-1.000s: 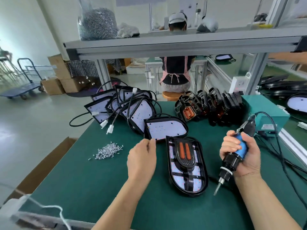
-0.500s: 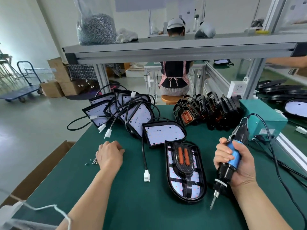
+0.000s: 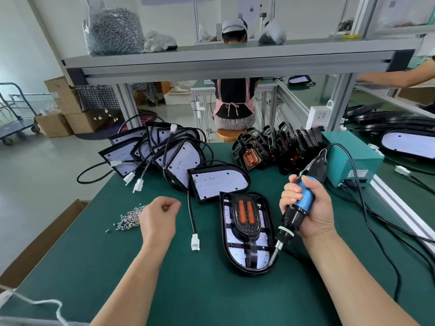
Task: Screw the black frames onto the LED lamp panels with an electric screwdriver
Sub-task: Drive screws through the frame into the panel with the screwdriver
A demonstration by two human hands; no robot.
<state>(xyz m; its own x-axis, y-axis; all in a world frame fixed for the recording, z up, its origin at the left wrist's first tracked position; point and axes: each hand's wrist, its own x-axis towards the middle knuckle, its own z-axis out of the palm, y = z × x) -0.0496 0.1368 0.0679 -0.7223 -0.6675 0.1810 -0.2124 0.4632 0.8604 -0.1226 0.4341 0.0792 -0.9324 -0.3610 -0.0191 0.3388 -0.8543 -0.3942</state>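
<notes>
On the green table point(image 3: 211, 290), seen from the head camera, a lamp panel point(image 3: 237, 256) lies flat right in front of the person. A black frame point(image 3: 246, 229) with two orange strips sits on top of it.

The right hand point(image 3: 313, 208) is wrapped tight around the blue grip of the electric screwdriver point(image 3: 306, 194). The tool leans over, and its tip is down at the near right edge of the lamp panel.

The left hand point(image 3: 160, 217) is curled in like a loose fist, just beside a little pile of screws point(image 3: 128, 218). It is not clear if it holds a screw.

A black wire with a white plug point(image 3: 195, 244) lies between the left hand and the lamp panel. More panels point(image 3: 179, 161) are heaped at the back left. A row of spare frames point(image 3: 277, 147) stands at the back, next to a green box point(image 3: 353, 161). Past the table, another person point(image 3: 235, 100) sits on a stool, back turned.
</notes>
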